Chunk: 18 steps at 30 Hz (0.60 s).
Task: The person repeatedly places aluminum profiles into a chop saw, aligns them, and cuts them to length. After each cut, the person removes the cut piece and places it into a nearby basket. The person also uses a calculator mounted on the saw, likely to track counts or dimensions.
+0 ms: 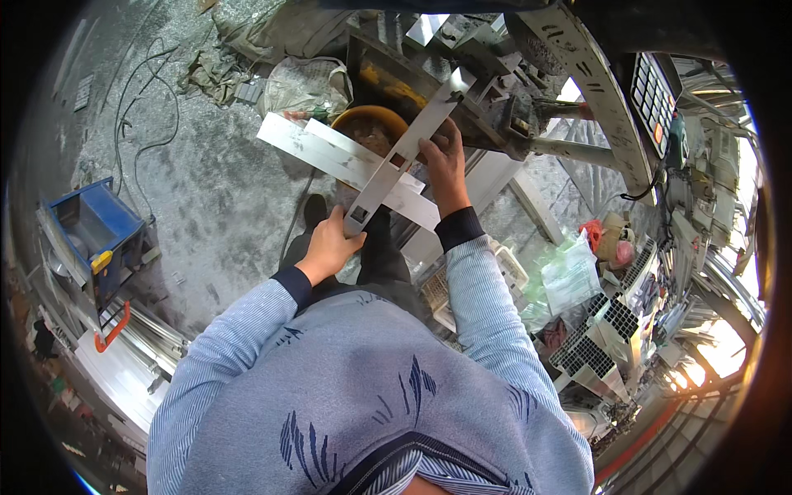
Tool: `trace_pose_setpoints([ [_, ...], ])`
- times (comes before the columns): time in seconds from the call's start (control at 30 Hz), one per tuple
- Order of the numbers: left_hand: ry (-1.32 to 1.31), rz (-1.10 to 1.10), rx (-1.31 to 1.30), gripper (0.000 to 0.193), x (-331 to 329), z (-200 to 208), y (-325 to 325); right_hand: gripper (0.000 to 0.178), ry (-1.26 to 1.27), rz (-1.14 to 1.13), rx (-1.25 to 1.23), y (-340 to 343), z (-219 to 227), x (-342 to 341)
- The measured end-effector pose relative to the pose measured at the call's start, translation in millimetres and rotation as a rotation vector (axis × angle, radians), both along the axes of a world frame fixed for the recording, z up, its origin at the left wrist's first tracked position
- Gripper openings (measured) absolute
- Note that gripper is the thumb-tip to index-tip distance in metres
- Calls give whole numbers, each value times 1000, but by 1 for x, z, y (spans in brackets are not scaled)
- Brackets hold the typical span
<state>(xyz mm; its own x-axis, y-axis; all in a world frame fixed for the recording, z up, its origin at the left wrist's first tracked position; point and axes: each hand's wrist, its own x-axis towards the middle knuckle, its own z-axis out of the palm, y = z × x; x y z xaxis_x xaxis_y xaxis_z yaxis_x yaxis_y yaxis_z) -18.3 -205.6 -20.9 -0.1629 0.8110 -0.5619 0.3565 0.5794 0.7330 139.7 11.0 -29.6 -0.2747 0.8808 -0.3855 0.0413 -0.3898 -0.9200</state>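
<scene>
Floor (206,190) is grey & dusty, w/ workshop clutter all round the fingers. Nearest first: I've got the L hand (328,249) pinching the lower end of a metal bar (419,136), thumb on top, other fingers mostly hidden. R hand (448,169) is farther up, fingers bent & thumb tip at the bar's right edge; can't tell if they're pinching or only steadying. Bar slants up & right between the two, w/ cutouts along its face. Just beyond L fingers, pale flat strips (322,153) cross behind it at an angle; can't tell what bears them.

Step in hand, as I judge it: lining up or checking the bar against the strips. Next move, IMO, calls for a secure L pinch, R fingertips clear of the cut edges, & both hands turning tog. so the bar doesn't knock the strips.

Left of R fingers, past the strips, a yellow bowl (363,110); farther left, a white woven sack (309,87). Out right & nearer the body than R fingers: pale green plastic (569,276), then black grid panels (617,315). Well left of L fingers, a blue bin (99,216), w/ an orange-red curved handle (115,328) nearby. Well right of R fingers, approx. farthest: a keypad (652,103).
</scene>
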Motion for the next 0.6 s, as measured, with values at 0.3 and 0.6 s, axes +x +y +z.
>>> trace_pose_setpoints([
  [0.3,-12,29,19,53,-6,2,5,68,40,-36,93,15,-9,1],
  [0.6,86,37,36,41,4,14,2,39,-9,92,104,32,-1,5],
])
